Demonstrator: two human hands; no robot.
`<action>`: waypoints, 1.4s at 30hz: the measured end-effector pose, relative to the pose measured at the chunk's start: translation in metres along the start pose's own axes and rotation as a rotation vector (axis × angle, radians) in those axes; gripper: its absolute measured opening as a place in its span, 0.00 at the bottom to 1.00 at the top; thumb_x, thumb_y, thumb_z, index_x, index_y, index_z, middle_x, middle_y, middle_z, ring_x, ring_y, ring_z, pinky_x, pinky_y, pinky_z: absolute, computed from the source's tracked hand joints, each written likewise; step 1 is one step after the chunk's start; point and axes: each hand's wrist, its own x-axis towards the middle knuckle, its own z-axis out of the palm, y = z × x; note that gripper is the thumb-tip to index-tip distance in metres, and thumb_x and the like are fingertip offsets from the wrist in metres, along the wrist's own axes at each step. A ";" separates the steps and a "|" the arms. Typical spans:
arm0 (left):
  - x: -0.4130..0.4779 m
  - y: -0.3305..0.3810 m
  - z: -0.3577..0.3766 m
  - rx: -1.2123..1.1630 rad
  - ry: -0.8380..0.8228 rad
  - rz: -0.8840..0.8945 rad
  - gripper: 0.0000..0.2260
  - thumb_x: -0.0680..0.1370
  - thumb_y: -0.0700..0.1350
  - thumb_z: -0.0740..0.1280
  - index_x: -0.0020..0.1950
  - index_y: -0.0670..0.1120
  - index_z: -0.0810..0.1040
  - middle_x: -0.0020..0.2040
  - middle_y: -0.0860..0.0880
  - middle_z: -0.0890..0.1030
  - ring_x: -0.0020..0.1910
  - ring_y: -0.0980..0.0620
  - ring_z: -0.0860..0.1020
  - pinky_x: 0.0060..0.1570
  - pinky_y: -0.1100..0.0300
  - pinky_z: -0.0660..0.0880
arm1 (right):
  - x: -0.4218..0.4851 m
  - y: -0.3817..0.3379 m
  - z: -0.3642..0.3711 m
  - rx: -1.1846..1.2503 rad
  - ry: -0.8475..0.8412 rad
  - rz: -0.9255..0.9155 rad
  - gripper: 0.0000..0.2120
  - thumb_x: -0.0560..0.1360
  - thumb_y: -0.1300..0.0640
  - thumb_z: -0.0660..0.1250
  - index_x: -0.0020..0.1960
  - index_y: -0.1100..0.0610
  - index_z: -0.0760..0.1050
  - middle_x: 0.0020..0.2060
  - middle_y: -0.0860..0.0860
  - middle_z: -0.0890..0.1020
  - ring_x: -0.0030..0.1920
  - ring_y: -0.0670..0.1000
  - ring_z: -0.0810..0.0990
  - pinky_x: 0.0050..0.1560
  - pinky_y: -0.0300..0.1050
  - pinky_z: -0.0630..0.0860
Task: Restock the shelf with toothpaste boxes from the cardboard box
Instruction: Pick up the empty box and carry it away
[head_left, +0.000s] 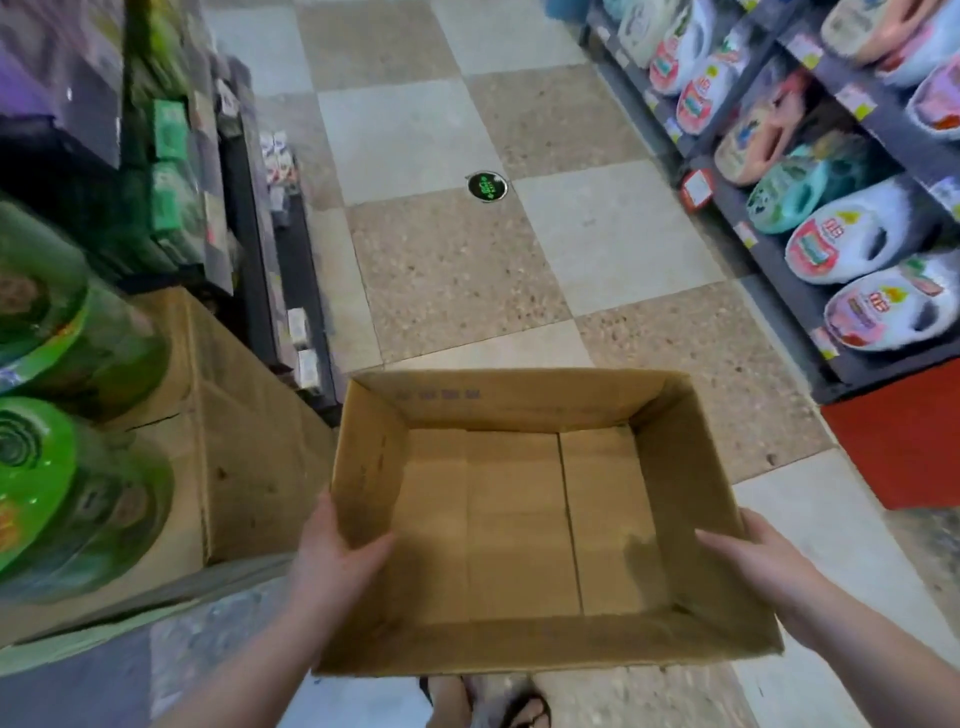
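Head view, your two hands gripping one open box (514, 519), left hand (340, 553) on its left wall, right hand (756, 564) on its right wall, held over the floor (441, 270), a second box (249, 441) at left.

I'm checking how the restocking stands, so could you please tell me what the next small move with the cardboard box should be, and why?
Probably set the cardboard box down on the floor: its inside shows only bare cardboard, nothing to shelve, and the left hand and right hand each hold a side wall, so neither is free.
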 end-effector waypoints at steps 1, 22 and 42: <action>0.014 -0.005 0.005 -0.009 -0.011 -0.021 0.37 0.69 0.46 0.73 0.72 0.50 0.57 0.68 0.44 0.69 0.66 0.41 0.69 0.64 0.40 0.67 | 0.017 -0.002 0.005 -0.013 -0.009 0.000 0.24 0.75 0.53 0.65 0.68 0.56 0.64 0.60 0.57 0.76 0.55 0.61 0.77 0.59 0.57 0.74; 0.291 -0.199 0.178 -0.022 0.087 -0.328 0.32 0.72 0.45 0.71 0.71 0.53 0.58 0.66 0.45 0.73 0.64 0.39 0.71 0.64 0.42 0.67 | 0.394 0.041 0.177 -0.282 -0.245 -0.002 0.28 0.75 0.59 0.64 0.71 0.52 0.57 0.62 0.53 0.71 0.60 0.58 0.71 0.58 0.54 0.68; 0.366 -0.249 0.227 0.127 0.039 -0.372 0.41 0.72 0.46 0.69 0.75 0.55 0.45 0.76 0.44 0.58 0.71 0.38 0.62 0.68 0.42 0.64 | 0.462 0.087 0.224 -0.263 -0.231 -0.008 0.33 0.73 0.68 0.63 0.73 0.50 0.56 0.67 0.54 0.71 0.60 0.55 0.70 0.57 0.47 0.66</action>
